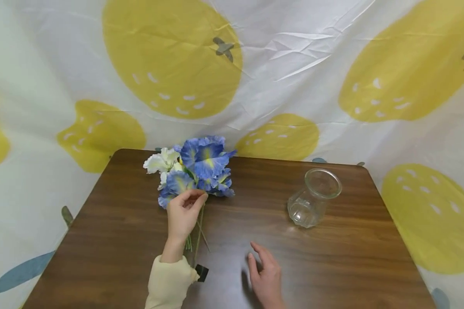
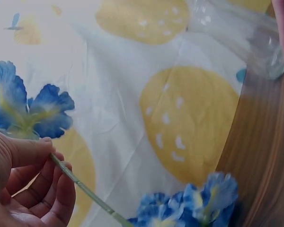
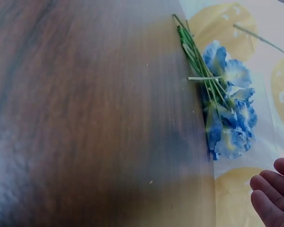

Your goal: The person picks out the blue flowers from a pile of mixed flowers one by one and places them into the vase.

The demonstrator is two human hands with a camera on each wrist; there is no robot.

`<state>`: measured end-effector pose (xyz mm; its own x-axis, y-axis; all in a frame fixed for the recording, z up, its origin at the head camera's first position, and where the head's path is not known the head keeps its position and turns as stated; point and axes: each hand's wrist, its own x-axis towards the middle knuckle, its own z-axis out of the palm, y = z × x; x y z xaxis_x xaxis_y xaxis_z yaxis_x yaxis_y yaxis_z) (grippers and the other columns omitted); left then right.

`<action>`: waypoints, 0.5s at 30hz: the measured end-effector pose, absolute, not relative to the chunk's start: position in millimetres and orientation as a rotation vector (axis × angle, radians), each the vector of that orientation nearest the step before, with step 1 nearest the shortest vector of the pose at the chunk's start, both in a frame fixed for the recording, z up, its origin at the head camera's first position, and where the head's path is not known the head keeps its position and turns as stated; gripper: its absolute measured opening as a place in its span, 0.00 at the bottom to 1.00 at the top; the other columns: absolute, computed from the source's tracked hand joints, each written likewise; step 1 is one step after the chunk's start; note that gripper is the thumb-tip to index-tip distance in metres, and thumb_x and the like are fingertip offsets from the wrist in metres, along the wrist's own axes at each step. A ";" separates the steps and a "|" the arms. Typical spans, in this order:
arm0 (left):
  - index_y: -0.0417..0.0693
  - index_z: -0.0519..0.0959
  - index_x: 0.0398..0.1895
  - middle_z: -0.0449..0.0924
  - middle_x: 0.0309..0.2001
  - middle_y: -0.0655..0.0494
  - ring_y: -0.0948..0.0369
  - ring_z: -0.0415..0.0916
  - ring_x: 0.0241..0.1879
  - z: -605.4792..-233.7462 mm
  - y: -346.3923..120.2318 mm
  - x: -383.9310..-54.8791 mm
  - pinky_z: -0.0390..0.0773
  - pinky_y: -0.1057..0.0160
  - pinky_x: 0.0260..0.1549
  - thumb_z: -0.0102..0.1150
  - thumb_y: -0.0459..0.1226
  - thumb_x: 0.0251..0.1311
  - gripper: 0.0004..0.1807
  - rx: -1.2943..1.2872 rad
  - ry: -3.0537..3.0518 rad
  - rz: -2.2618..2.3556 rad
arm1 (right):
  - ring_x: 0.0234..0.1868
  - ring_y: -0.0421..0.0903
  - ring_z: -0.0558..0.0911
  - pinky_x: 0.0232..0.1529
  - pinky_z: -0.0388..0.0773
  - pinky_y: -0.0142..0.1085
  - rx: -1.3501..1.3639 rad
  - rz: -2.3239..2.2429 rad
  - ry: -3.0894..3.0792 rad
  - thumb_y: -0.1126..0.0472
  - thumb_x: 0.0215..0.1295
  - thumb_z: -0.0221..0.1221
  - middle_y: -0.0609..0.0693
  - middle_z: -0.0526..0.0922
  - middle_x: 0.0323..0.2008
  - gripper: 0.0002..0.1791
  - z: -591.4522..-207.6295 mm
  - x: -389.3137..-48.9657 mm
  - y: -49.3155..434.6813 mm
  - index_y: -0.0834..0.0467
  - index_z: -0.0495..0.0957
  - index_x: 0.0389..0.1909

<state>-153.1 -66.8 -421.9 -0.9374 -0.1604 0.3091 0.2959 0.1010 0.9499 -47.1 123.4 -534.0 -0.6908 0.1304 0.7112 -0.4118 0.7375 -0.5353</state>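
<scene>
My left hand [image 1: 182, 216] pinches the green stem [image 2: 87, 190] of a blue artificial iris [image 2: 33, 106] between thumb and fingertips, just below the bloom. The held flower is lifted over a bunch of blue irises [image 3: 234, 116] with green stems lying on the table. White flowers [image 1: 160, 161] show at the bunch's left side in the head view. My right hand [image 1: 267, 274] hovers near the table's front, fingers loosely bent and holding nothing. A clear glass vase [image 1: 307, 208] with a wide rim stands to the right, apart from both hands.
The brown wood-grain table [image 1: 344, 266] carries everything. A white cloth with yellow fruit prints [image 1: 174, 56] hangs behind and beside it. A small black square piece [image 1: 202, 273] shows by the left sleeve [image 1: 170, 281].
</scene>
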 end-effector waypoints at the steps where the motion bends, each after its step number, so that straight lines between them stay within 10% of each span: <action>1: 0.29 0.81 0.30 0.81 0.30 0.37 0.69 0.75 0.26 -420.9 -64.6 -150.5 0.76 0.75 0.27 0.63 0.25 0.52 0.04 -0.142 -2.042 -1.925 | 0.39 0.49 0.83 0.40 0.78 0.35 0.208 0.907 -2.170 0.75 0.44 0.66 0.53 0.84 0.38 0.19 -534.4 -46.8 123.2 0.62 0.81 0.42; 15: 0.30 0.81 0.30 0.81 0.30 0.38 0.70 0.76 0.27 -421.1 -47.6 -138.5 0.76 0.75 0.27 0.65 0.24 0.51 0.04 -0.210 -2.019 -1.979 | 0.38 0.48 0.83 0.42 0.77 0.29 0.202 0.996 -2.173 0.75 0.46 0.66 0.53 0.84 0.37 0.18 -529.9 -45.5 127.7 0.63 0.81 0.42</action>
<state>-138.5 -47.6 -421.1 -0.9424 -0.1080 0.3165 0.3142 0.0374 0.9486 -45.5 127.7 -529.9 -0.7245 0.1482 0.6732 -0.4133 0.6882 -0.5963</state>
